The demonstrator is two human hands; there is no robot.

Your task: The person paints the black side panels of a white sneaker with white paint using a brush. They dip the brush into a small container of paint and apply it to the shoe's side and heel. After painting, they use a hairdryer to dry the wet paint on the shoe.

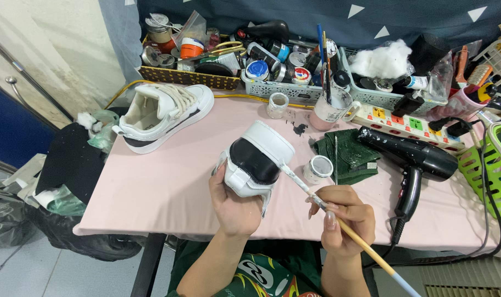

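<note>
My left hand (234,203) holds a white sneaker with a black heel panel (257,159), heel up, above the pink table (168,187). My right hand (343,217) grips a thin paintbrush (305,187) with a wooden handle. Its white-coated tip touches the sneaker's right edge. A small open jar of white paint (318,169) stands just right of the sneaker. The matching white sneaker (163,114) lies on the table at the left.
A black hair dryer (413,159) lies at the right beside a dark green cloth (347,154) and a power strip (404,124). A mug of brushes (330,107), a small jar (277,104) and baskets of paint jars (283,71) line the back. A green basket (495,165) stands far right.
</note>
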